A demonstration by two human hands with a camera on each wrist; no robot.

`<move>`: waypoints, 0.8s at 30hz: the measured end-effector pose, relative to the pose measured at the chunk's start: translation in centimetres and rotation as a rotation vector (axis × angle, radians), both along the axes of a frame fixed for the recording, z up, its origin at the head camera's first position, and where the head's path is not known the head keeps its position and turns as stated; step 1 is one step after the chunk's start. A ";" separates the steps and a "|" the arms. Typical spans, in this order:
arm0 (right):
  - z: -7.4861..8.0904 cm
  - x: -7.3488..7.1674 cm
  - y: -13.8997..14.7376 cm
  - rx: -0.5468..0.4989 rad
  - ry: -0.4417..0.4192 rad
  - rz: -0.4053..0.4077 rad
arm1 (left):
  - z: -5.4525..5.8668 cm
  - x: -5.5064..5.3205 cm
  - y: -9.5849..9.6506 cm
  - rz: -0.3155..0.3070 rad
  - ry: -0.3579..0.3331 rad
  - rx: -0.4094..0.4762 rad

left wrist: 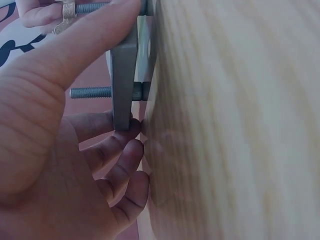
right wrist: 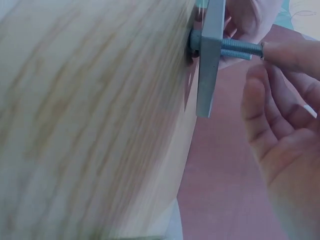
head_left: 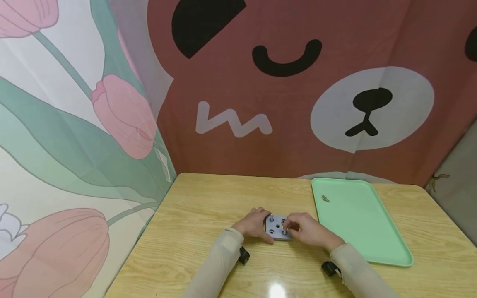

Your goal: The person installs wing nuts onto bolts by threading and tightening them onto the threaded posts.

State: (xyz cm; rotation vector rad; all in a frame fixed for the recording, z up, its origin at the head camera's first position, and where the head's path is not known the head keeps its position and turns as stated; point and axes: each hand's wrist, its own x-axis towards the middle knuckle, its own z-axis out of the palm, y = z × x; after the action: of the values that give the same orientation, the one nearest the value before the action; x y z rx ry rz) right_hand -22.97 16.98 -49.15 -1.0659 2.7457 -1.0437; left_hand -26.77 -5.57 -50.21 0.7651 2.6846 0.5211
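Grey metal plate (head_left: 278, 232) noted between the two hands on the wooden surface (head_left: 208, 194), left of a green tray (head_left: 357, 223) bearing small brass pieces (head_left: 325, 198). From above, the head view gives the plate's holes but little of the fastening. The left wrist view, taken edge-on, discloses a brass wing nut (left wrist: 64, 19) at the tip of one bolt (left wrist: 89, 8), and bolt heads beneath the plate (the right wrist view all but hides the nut behind fingertips). Left hand (head_left: 255, 224): clamped on the plate's left side, thumb along the near edge, remaining fingers curled at the far side, close to the surface. Right hand (head_left: 307, 228): thumb and forefinger together on the wing nut, wrist off to the right.
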 end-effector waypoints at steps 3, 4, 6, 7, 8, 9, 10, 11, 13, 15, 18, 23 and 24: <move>0.0 0.1 -0.1 0.005 0.053 -0.006 | 0.0 0.0 0.0 -0.002 -0.007 -0.001; 0.0 0.1 -0.2 0.008 0.069 -0.011 | 0.0 0.1 0.0 -0.003 -0.007 -0.004; 0.2 0.2 -0.3 0.013 0.098 -0.020 | 0.0 0.1 0.0 -0.005 -0.009 -0.002; 0.2 0.2 -0.3 0.018 0.110 -0.022 | 0.0 0.1 0.0 -0.005 -0.007 -0.001; 0.2 0.1 -0.3 0.025 0.119 -0.027 | 0.1 0.1 0.0 -0.005 -0.005 -0.003; 0.3 0.1 -0.4 0.027 0.126 -0.029 | 0.1 0.1 0.0 -0.004 -0.003 -0.002; 0.3 0.1 -0.4 0.025 0.133 -0.026 | 0.1 0.1 0.0 -0.002 -0.006 0.003; 0.2 0.1 -0.4 0.025 0.140 -0.026 | 0.1 0.1 0.0 0.000 -0.007 0.006; 0.1 0.0 -0.5 0.022 0.143 -0.029 | 0.2 0.1 0.0 0.004 -0.006 0.004; 0.1 -0.1 -0.5 0.007 0.132 -0.030 | 0.2 0.1 0.0 0.007 -0.006 0.005; 0.1 -0.2 -0.7 -0.001 0.076 -0.036 | 0.2 0.1 0.0 0.005 0.001 -0.002; -0.1 -0.3 -0.9 0.012 -0.020 -0.013 | 0.1 0.1 0.0 0.002 -0.003 0.003; -0.1 -0.3 -0.9 0.011 -0.035 -0.006 | 0.1 0.1 0.0 0.002 -0.003 0.003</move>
State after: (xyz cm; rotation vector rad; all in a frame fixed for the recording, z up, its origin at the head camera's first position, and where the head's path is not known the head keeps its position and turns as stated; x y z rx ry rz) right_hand -23.25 16.08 -49.25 -1.0281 2.7260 -1.0362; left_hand -26.66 -5.53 -50.12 0.7614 2.6825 0.5264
